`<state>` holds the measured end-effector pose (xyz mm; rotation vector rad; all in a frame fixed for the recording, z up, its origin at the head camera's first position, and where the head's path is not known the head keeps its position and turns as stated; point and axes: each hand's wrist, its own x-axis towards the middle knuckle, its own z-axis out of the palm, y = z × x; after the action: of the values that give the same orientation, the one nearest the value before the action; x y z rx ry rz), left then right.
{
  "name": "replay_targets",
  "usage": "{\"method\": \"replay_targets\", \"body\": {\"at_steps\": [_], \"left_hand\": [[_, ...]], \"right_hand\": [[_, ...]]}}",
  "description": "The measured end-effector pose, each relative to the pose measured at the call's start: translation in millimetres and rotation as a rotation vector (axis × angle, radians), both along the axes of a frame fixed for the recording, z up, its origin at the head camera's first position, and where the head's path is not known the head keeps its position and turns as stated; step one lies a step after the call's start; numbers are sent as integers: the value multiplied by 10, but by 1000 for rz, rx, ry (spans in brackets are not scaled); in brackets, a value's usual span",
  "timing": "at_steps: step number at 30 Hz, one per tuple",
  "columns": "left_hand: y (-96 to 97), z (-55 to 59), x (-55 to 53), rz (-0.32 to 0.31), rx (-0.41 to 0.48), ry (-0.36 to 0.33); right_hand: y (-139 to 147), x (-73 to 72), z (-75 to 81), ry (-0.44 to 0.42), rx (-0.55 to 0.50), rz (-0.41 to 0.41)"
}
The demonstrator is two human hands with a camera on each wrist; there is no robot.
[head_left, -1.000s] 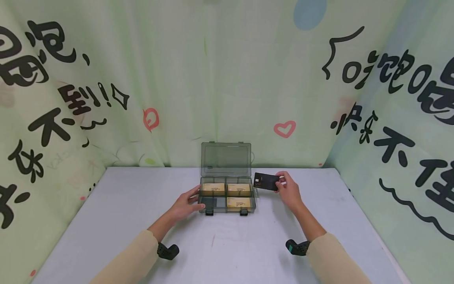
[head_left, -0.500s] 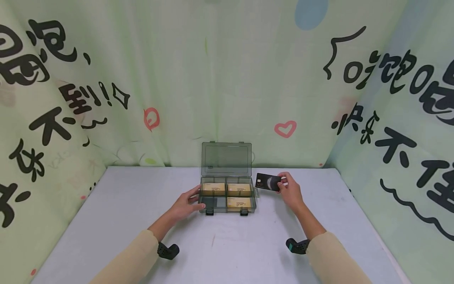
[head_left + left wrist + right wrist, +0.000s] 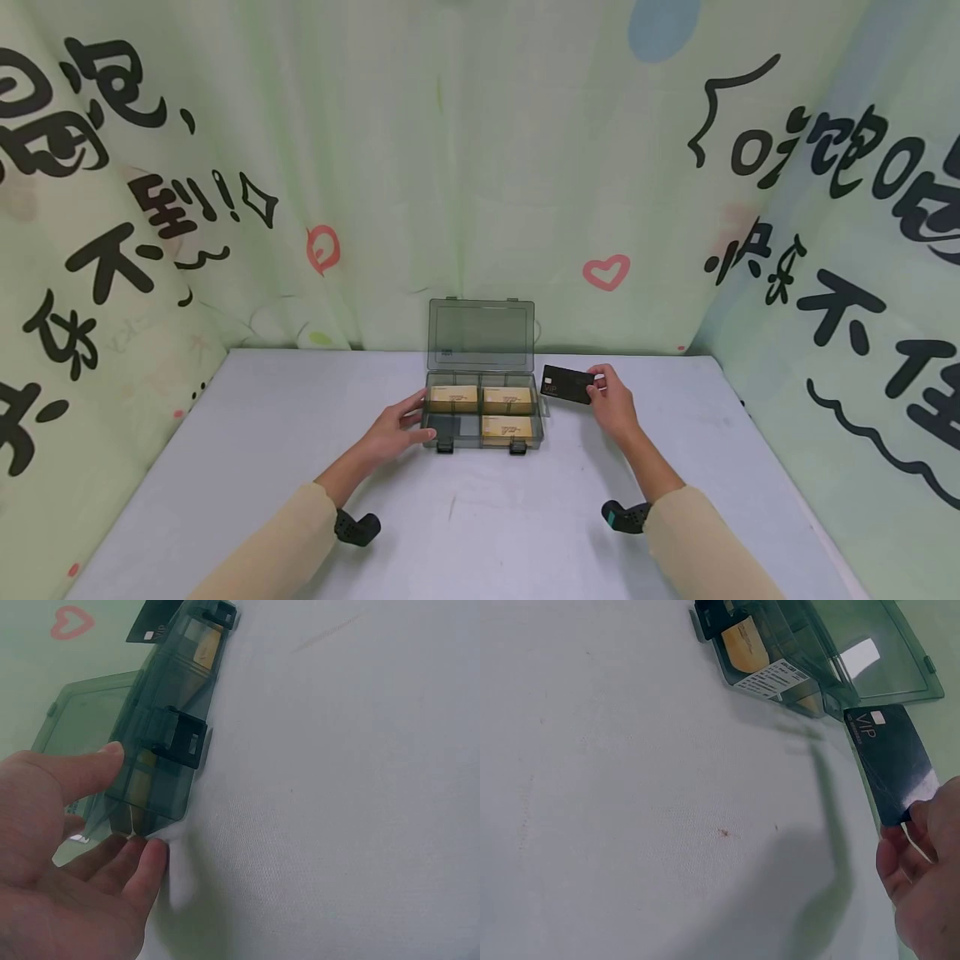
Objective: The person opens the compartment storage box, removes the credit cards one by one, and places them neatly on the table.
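Note:
A smoky translucent compartment box (image 3: 512, 446) stands on the table with its lid (image 3: 482, 335) raised at the back. Small tan boxes fill three of its sections, among them one at the front right (image 3: 507, 427). The front left section shows a dark flat patch (image 3: 447, 427). My left hand (image 3: 392, 432) holds the box's left end, thumb over the front edge and fingers against the side wall. Just right of the box, my right hand (image 3: 613, 402) pinches the right end of a black card (image 3: 566, 384) marked VIP, its face tilted toward me above the table.
The white-covered table (image 3: 480, 525) spreads around the box. Two dark latches, one at the front left (image 3: 445, 447), hang at the box's front. Behind stands a pale green curtain (image 3: 390, 167) with black lettering.
The black card has shifted slightly right and changed tilt; a glare crossed its face half a second ago and is gone now. The left hand stays on the box.

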<state>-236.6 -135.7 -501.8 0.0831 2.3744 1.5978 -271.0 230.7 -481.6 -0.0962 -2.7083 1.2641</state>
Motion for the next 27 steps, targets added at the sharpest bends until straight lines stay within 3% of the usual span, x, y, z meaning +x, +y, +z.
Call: {"method": "replay_targets", "body": {"at_steps": [10, 27], "left_hand": [[-7, 12, -13, -9, 3, -2], [-13, -9, 4, -16, 5, 3]], "right_hand": [[-13, -1, -35, -42, 46, 12], [-24, -20, -170, -27, 115, 31]]}}
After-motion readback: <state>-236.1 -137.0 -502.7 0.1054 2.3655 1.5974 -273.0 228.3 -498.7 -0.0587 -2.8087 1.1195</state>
